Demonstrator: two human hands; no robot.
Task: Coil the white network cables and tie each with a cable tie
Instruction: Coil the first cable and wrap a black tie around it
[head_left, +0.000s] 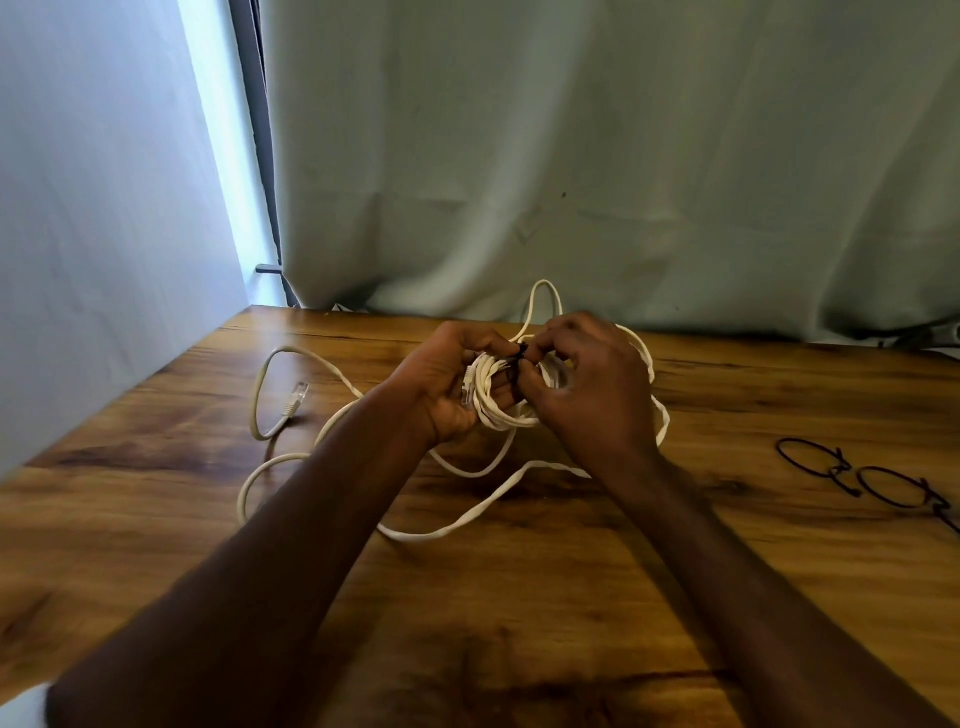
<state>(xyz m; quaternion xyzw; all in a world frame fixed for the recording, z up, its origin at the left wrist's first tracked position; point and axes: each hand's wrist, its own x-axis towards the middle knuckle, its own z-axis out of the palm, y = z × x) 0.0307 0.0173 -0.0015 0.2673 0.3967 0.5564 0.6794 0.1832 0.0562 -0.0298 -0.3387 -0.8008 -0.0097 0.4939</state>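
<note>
a brown wooden desk (571, 597) with dark grain streaks and knots fills the lower half of the view. behind its far edge hangs a pale grey-green cloth curtain (597, 156) in loose folds, reaching down to the desk. to the left stands a plain white wall panel (93, 208), with a bright strip of daylight (228, 171) and a dark vertical frame (260, 135) between panel and curtain.

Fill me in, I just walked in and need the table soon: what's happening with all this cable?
A person is bundling white network cable. The left hand grips a coiled cable while the right hand pinches a black cable tie wrapped around it; whether it is fastened yet can't be told. More loose cable lies uncoiled on the wooden table, one connector lying at the left. Two spare black ties wait at the right.
</note>
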